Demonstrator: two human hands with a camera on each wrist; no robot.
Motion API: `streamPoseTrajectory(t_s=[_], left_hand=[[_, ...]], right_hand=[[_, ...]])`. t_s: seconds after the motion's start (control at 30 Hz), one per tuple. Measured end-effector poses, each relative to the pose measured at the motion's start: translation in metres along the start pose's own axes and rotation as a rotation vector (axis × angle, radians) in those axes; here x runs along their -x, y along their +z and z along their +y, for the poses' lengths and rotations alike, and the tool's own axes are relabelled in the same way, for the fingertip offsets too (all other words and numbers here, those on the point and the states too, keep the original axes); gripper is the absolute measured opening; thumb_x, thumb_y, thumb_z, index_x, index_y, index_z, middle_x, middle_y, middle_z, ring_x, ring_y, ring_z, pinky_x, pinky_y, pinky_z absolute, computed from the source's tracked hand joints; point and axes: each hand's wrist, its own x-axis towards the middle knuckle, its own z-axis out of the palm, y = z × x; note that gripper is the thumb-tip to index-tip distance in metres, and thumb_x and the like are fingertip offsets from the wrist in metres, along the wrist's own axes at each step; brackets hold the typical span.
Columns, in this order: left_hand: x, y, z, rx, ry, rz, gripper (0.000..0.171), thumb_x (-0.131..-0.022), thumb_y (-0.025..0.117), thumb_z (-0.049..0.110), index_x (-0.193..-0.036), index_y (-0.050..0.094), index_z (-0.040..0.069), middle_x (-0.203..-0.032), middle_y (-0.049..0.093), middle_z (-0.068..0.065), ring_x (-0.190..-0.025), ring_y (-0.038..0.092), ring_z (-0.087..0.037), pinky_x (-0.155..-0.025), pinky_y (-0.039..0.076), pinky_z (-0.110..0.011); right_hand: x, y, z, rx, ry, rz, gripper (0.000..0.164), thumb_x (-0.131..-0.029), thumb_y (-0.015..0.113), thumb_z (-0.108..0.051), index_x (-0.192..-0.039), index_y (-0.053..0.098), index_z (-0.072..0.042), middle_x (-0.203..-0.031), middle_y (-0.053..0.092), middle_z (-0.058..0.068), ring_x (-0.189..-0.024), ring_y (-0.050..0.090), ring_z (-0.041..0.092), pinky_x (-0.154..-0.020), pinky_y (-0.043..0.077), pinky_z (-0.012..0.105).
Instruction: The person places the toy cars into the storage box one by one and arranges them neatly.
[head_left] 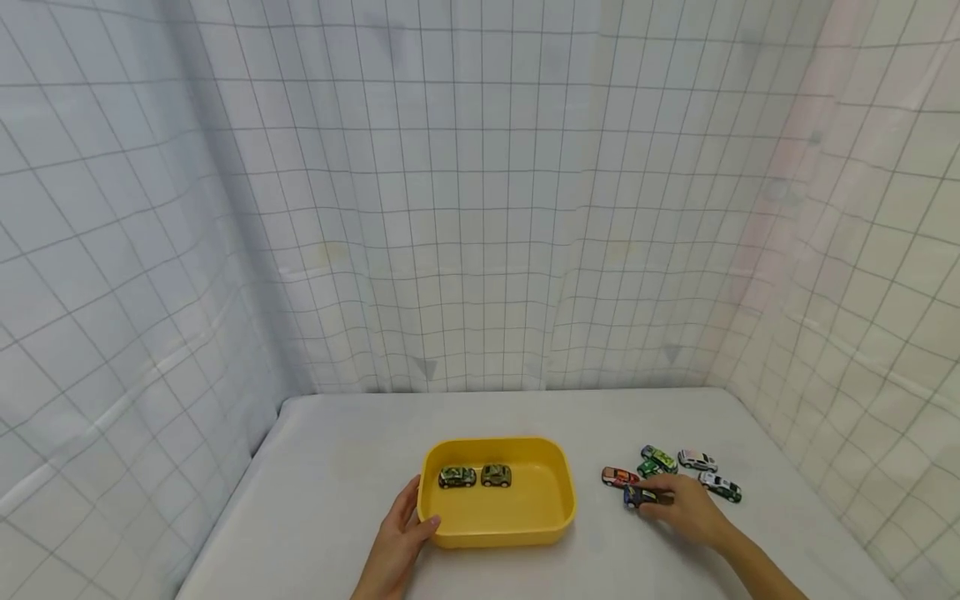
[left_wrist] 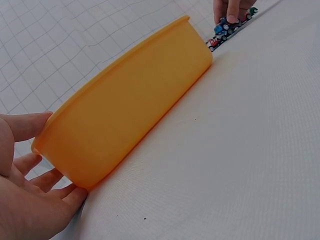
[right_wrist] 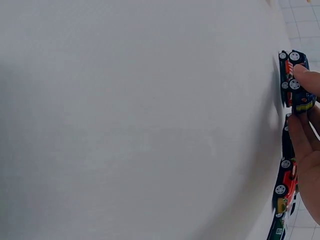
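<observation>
A yellow tray (head_left: 498,540) stands on the white table, and my left hand (head_left: 396,537) grips its left end. The thumb lies over the rim while the fingers spread against the outer wall. Inside, along the back, sit two camouflage toy cars (head_left: 457,477). My right hand (head_left: 693,508) pinches a dark blue toy car (head_left: 636,497) to the right of the tray. In the right wrist view the thumb presses on the side of this blue car (right_wrist: 303,102). A red toy car (head_left: 618,477) is right behind it, overlapped in the wrist view.
Behind the right hand are green toy cars (head_left: 660,457) and a white toy car (head_left: 697,460). Farther right is a white and dark green toy car (head_left: 722,487). Gridded white curtains (head_left: 495,250) enclose the table (head_left: 337,467) at the back and both sides.
</observation>
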Motion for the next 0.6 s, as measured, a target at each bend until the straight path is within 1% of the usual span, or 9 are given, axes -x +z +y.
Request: streamPoseTrajectory(t_s=[0.1, 0.17, 0.27, 0.37, 0.43, 0.6], left_hand=[[0.0, 0.001, 0.001, 0.002, -0.005, 0.006, 0.089, -0.097, 0.07, 0.0, -0.165, 0.013, 0.003, -0.168, 0.003, -0.029, -0.152, 0.012, -0.049, -0.118, 0.03, -0.057], [0.0, 0.001, 0.001, 0.001, -0.006, 0.008, 0.089, -0.097, 0.069, -0.001, -0.165, 0.013, 0.003, -0.168, 0.003, -0.029, -0.152, 0.012, -0.049, -0.118, 0.03, -0.058], [0.0, 0.001, 0.001, 0.003, -0.007, 0.006, 0.089, -0.097, 0.07, 0.0, -0.166, 0.013, 0.003, -0.168, 0.003, -0.029, -0.152, 0.012, -0.049, -0.118, 0.03, -0.057], [0.0, 0.001, 0.001, 0.005, -0.006, 0.0, 0.09, -0.097, 0.07, 0.001, -0.166, 0.013, 0.004, -0.168, 0.003, -0.029, -0.152, 0.012, -0.049, -0.118, 0.03, -0.058], [0.0, 0.0, 0.001, 0.008, -0.007, -0.001, 0.09, -0.097, 0.07, 0.001, -0.166, 0.013, 0.004, -0.168, 0.003, -0.029, -0.152, 0.012, -0.048, -0.118, 0.03, -0.058], [-0.001, 0.001, 0.001, 0.011, -0.006, -0.004, 0.09, -0.097, 0.07, 0.001, -0.166, 0.013, 0.004, -0.169, 0.003, -0.029, -0.152, 0.012, -0.048, -0.118, 0.031, -0.057]], right_hand=[[-0.004, -0.001, -0.005, 0.012, -0.022, 0.01, 0.04, -0.083, 0.087, -0.03, -0.116, 0.079, -0.009, -0.111, 0.073, 0.004, -0.095, 0.063, 0.019, -0.081, 0.055, 0.036], [-0.008, -0.003, -0.009, 0.009, -0.035, 0.014, 0.038, -0.084, 0.087, -0.028, -0.116, 0.079, -0.008, -0.108, 0.072, 0.002, -0.088, 0.059, 0.016, -0.074, 0.053, 0.031], [-0.013, -0.005, -0.013, -0.004, -0.062, 0.01, 0.036, -0.086, 0.085, -0.024, -0.115, 0.078, -0.006, -0.099, 0.07, -0.001, -0.08, 0.054, 0.013, -0.065, 0.048, 0.027], [-0.018, -0.008, -0.02, -0.002, -0.088, 0.007, 0.035, -0.086, 0.085, -0.023, -0.115, 0.078, -0.004, -0.092, 0.066, -0.004, -0.075, 0.051, 0.012, -0.061, 0.045, 0.026], [-0.02, -0.009, -0.024, 0.009, -0.105, -0.001, 0.035, -0.087, 0.084, -0.023, -0.116, 0.077, -0.004, -0.094, 0.068, -0.003, -0.08, 0.057, 0.013, -0.065, 0.05, 0.027], [-0.029, -0.01, -0.037, 0.022, -0.117, 0.0, 0.032, -0.089, 0.083, -0.025, -0.115, 0.078, -0.007, -0.112, 0.073, 0.004, -0.1, 0.067, 0.022, -0.082, 0.059, 0.035]])
